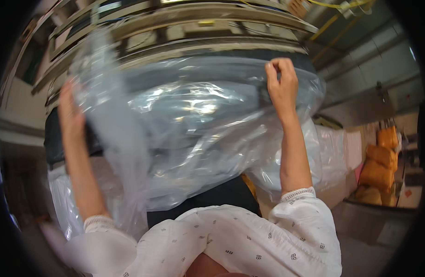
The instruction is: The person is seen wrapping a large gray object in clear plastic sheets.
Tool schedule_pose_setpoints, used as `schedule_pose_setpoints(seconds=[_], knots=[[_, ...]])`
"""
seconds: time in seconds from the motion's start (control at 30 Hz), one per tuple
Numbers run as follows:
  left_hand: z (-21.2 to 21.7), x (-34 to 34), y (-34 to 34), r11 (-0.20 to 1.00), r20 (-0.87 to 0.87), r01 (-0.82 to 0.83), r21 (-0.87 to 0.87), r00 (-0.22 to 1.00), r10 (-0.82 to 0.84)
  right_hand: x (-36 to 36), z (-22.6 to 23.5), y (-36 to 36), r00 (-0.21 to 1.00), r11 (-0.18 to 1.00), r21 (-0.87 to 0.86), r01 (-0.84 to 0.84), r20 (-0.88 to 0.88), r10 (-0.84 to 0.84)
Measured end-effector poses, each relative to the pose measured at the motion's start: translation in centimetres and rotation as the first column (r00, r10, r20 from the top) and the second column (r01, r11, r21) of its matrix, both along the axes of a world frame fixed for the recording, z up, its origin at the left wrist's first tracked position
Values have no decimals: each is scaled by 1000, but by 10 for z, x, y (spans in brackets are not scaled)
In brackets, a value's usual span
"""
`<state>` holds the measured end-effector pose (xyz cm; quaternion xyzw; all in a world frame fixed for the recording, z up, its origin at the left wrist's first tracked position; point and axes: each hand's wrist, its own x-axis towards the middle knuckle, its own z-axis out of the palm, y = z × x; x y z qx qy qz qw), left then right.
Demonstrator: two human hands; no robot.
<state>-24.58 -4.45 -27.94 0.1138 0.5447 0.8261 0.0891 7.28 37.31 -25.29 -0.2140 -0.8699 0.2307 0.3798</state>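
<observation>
A large clear plastic sheet (198, 117) is spread in loose wrinkles across the middle of a dark, cloth-like work surface (57, 138), with a dark strip left uncovered along the surface's far edge. At the left side, a loose fold of the sheet is lifted and blurred. By the surface's right edge, the right hand (282, 83) is curled closed, thumb and fingertips drawn together, and the sheet's far margin appears to be pinched between them. The left hand (73, 115) is set against the lifted fold near the left edge; its fingers are blurred, and whether the plastic is gripped or only touched cannot be told.

The sheet is judged to be very light, limp and slippery, easily creased or caught by air, and liable to tear if pulled hard at one spot. It is best held by its margins, with a little material gathered between thumb and fingers, both sides being kept level.

No writing can be made out on the sheet. Small dark printed motifs are scattered over the white garment (249, 235). Beyond the far edge, pale wooden slats (207, 28) are seen; to the right, orange wrapped bundles (381, 159) are stacked.
</observation>
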Motion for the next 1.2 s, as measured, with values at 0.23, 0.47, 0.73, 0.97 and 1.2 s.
schedule_pose_setpoints(seconds=[0.23,0.47,0.73,0.97,1.2], knots=[[45,-75,-513,644,-239,-534,-547,837,492,55,-38,8,965,973,184,-135,245,88],[87,-6,-296,-11,-990,-990,-142,142,15,36,-28,15,941,967,115,-226,282,186],[1,93,36,505,-722,-521,-688,559,-408,15,-50,81,910,999,41,-36,415,15],[5,115,32,594,-557,-299,-747,769,-313,1,-53,116,854,963,233,-137,520,-5],[35,157,-38,422,-312,-148,-894,883,-350,21,-43,80,845,954,136,-268,509,165]])
